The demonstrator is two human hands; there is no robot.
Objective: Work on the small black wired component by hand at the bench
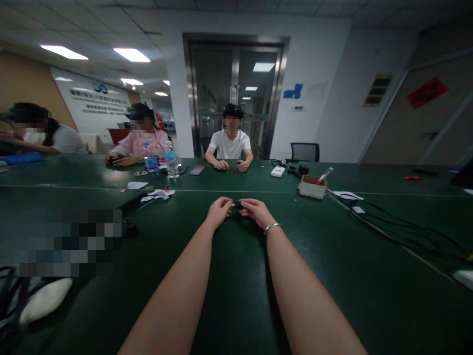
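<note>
Both my arms reach out over the dark green table [240,266], and my hands meet near its middle. Between them is a small dark object [236,204] with a lighter left end, too small to identify. My left hand [220,212] pinches the lighter end with its fingertips. On the other side, my right hand [256,211], with a silver bangle [272,227] at the wrist, has its fingers closed on the black end.
Papers [158,195], two bottles [172,160] and a black round item [130,228] lie to the left. A small box [312,187] and black cables [402,227] are at right. Across the table sits a person [231,143]; two more people are at left.
</note>
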